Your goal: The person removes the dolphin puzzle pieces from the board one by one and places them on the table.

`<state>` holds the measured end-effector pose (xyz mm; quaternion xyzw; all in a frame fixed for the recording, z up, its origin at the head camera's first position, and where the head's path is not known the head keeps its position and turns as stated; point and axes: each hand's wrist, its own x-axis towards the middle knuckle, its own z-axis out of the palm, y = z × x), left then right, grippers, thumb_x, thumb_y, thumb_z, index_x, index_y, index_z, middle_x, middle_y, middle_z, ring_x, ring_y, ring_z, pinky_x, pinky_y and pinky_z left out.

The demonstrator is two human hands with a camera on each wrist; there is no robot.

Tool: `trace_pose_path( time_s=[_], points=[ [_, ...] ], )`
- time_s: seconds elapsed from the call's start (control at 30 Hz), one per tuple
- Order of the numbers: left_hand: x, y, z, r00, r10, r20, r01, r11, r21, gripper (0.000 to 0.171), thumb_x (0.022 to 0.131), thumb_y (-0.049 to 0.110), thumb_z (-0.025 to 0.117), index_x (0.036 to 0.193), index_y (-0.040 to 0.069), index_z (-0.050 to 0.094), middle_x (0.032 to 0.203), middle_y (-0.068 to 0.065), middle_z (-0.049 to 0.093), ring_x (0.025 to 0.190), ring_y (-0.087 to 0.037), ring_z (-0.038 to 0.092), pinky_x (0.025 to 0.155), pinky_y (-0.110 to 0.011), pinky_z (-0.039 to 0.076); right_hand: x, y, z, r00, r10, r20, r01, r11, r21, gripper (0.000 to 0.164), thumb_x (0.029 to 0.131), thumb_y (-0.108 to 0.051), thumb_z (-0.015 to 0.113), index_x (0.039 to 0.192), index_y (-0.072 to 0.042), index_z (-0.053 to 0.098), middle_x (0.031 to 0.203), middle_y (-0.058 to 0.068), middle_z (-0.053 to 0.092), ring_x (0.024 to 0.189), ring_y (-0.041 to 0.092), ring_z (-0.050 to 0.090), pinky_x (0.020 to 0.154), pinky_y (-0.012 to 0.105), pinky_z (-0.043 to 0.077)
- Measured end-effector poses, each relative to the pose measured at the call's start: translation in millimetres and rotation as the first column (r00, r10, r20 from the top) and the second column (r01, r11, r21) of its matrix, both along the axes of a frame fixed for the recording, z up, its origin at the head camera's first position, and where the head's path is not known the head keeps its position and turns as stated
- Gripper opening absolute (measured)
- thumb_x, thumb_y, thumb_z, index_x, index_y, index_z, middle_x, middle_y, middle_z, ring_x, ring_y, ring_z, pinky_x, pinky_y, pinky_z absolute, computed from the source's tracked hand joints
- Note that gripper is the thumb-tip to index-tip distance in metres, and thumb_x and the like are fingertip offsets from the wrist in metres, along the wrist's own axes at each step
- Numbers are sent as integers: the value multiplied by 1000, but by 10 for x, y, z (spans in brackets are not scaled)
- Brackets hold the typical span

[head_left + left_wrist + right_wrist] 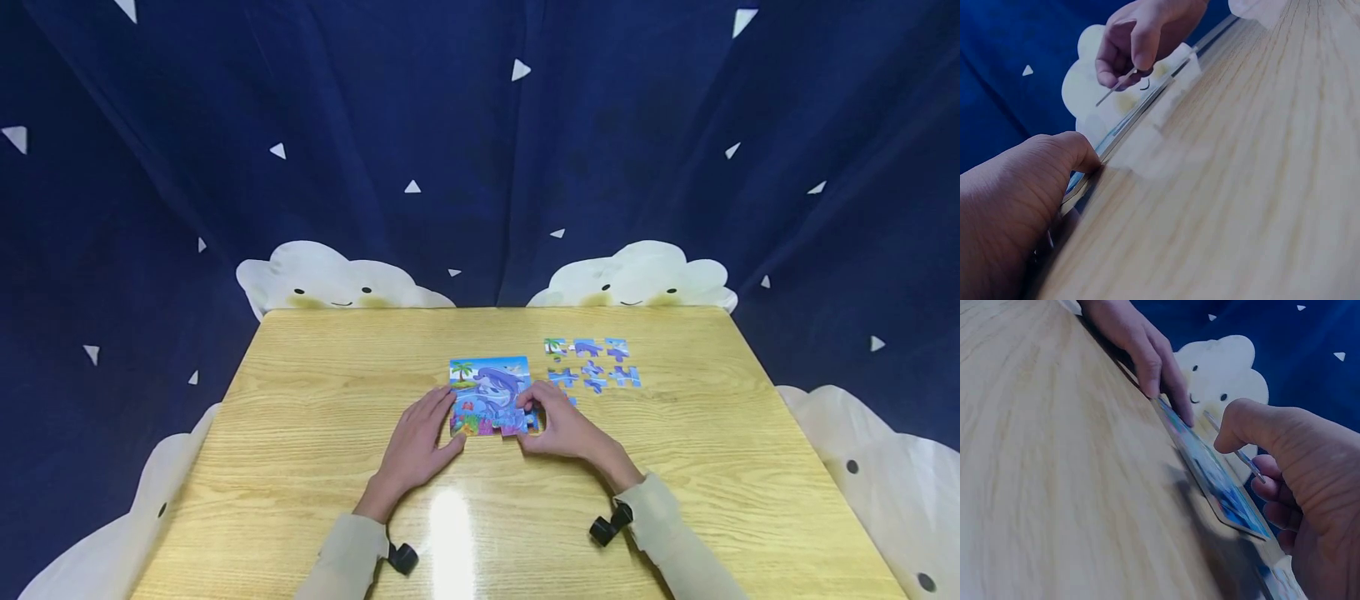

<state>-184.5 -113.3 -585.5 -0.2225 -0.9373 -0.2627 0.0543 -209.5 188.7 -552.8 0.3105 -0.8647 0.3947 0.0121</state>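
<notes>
A dolphin jigsaw puzzle (487,390) with a palm tree and coral lies flat on the table. My left hand (417,445) rests at its left side, fingers on the edge and thumb by the lower left corner. Over the puzzle's right side, my right hand (566,427) pinches a thin puzzle piece (1252,467) between thumb and fingers. That piece is tilted and seen edge-on in the right wrist view, held just above the puzzle; its printed face is mostly hidden. In the left wrist view, the left thumb (1082,152) touches the puzzle's edge.
Several loose puzzle pieces (594,377) lie in rough rows to the right of and beyond the right hand, one partly hidden by it. The wooden table (315,358) meets a dark blue curtain (465,150) at its far edge.
</notes>
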Motion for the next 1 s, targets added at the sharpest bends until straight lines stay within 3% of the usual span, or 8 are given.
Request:
trace_pose_path(
  time_s=[0.3, 0.53, 0.77, 1.0],
  points=[
    [-16, -1, -14, 1000, -5, -6, 5, 1000, -4, 73, 100, 51, 57, 160, 10, 43, 166, -5, 39, 155, -27, 32, 123, -51, 29, -1, 330, 50, 994, -67, 86, 68, 998, -17, 42, 73, -10, 86, 108, -12, 62, 96, 0, 57, 90, 21, 53, 77, 31, 49],
    [-3, 5, -21, 999, -1, -39, 1, 1000, 11, 73, 99, 50, 60, 158, 10, 45, 165, -5, 42, 154, -28, 35, 122, -52, 31, -15, 645, 78, 983, -124, 137, 128, 991, -24, 42, 75, -4, 84, 109, -12, 61, 97, 4, 54, 86, 20, 49, 70, 27, 45],
    [-5, -1, -5, 1000, -1, -9, 1, 1000, 0, 73, 100, 51, 58, 160, 12, 43, 166, -4, 39, 155, -27, 32, 123, -52, 30, -23, 914, 122, 973, -189, 135, 192, 981, -12, 40, 75, -2, 85, 108, -9, 63, 96, 7, 56, 88, 21, 50, 72, 29, 44],
    [-4, 1, -5, 1000, -2, -7, 2, 1000, 0, 73, 100, 50, 58, 160, 11, 43, 166, -5, 40, 155, -28, 33, 123, -52, 29, -32, 1123, 79, 951, -248, 186, 249, 968, 19, 45, 73, 1, 83, 112, -6, 63, 97, 8, 57, 88, 22, 51, 74, 26, 46]
  ],
)
